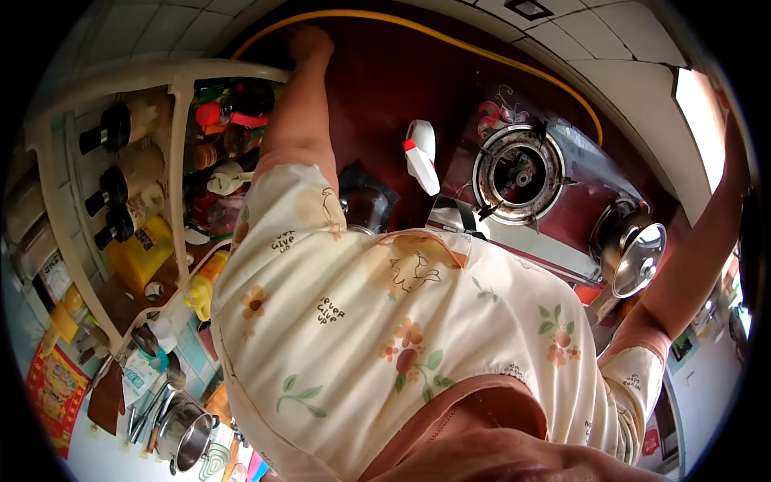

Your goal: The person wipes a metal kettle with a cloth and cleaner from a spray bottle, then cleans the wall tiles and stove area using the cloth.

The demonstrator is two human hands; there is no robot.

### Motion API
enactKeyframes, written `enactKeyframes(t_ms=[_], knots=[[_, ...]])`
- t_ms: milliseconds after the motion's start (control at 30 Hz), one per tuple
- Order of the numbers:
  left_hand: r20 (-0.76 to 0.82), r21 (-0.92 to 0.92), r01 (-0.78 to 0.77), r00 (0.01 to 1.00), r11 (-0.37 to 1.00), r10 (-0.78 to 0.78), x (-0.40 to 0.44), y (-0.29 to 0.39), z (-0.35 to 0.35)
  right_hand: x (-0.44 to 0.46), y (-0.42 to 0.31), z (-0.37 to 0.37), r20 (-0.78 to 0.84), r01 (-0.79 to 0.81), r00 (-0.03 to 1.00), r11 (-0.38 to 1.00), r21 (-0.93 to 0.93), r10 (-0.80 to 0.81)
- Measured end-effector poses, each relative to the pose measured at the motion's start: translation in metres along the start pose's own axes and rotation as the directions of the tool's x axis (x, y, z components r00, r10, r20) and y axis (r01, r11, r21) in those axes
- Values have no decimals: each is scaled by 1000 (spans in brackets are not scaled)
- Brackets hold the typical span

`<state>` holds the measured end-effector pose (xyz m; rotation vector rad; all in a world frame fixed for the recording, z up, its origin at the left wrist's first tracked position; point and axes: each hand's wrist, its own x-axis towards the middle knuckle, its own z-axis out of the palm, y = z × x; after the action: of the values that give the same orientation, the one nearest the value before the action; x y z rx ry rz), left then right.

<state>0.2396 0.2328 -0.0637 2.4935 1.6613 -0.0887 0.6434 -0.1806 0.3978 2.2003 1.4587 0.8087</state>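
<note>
My left arm stretches across the dark red counter. My left hand is at its back edge in shade, beside a yellow-orange hose. Its fingers are too dim to make out, and I see nothing plainly held in them. To the right of that arm lies a white plastic object with a red part, perhaps a spray bottle. My right arm reaches up along the right edge, past the gas stove and a metal pot with a tilted glass lid. The right hand itself is cut off by the edge.
A beige rack on the left holds several jars, red-capped bottles and a yellow container. Below it are a cleaver and a steel pot. A dark item sits against the counter's front. A bright window is at right.
</note>
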Motion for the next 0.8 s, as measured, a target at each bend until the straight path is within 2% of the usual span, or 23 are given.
enactKeyframes(t_ms=[33,67,133,200,267,333,367,433,467,533,567,633,667,700,733,767,800], knots=[[91,34,106,990,994,-109,-16,18,-23,1,-1,0,42,-31,999,999,43,29],[91,43,106,990,993,-109,-23,30,-18,1,-1,3,45,-33,999,998,51,31],[-16,-36,399,917,916,-400,-34,46,-4,1,0,4,37,-53,998,996,71,50],[121,13,349,930,937,-348,-66,64,-18,-2,2,5,21,-67,998,993,98,65],[86,90,223,969,971,-230,-106,80,-11,-3,3,8,19,-91,996,987,133,89],[124,136,22,992,990,-39,-149,87,-10,-2,4,12,14,-112,994,978,176,112],[119,138,27,992,990,-43,-163,81,-5,-1,5,14,9,-121,993,973,198,122],[76,127,-269,962,955,261,-185,73,-6,-1,11,21,3,-147,989,956,253,151],[71,130,-267,963,955,260,-192,70,-17,0,12,24,2,-158,987,949,272,164],[134,139,-458,887,878,441,-202,63,-41,0,15,30,-2,-176,983,933,314,186],[130,141,-455,889,879,439,-205,65,-54,1,17,33,-5,-185,980,924,336,198],[319,-62,-433,845,899,429,-206,68,-74,2,17,37,-11,-196,977,908,370,215],[316,-65,-432,846,899,430,-202,68,-78,2,18,37,-13,-198,976,903,381,219],[325,-274,-274,876,922,357,-195,67,-83,2,21,37,-15,-202,974,897,393,226],[360,-465,-94,889,880,285,-189,63,-81,2,21,37,-13,-201,974,893,403,225],[272,-559,-18,941,829,204,-188,58,-80,0,20,38,-5,-201,975,888,413,223],[243,-351,-90,952,932,184,-185,50,-80,1,20,40,-2,-201,975,885,419,223]])
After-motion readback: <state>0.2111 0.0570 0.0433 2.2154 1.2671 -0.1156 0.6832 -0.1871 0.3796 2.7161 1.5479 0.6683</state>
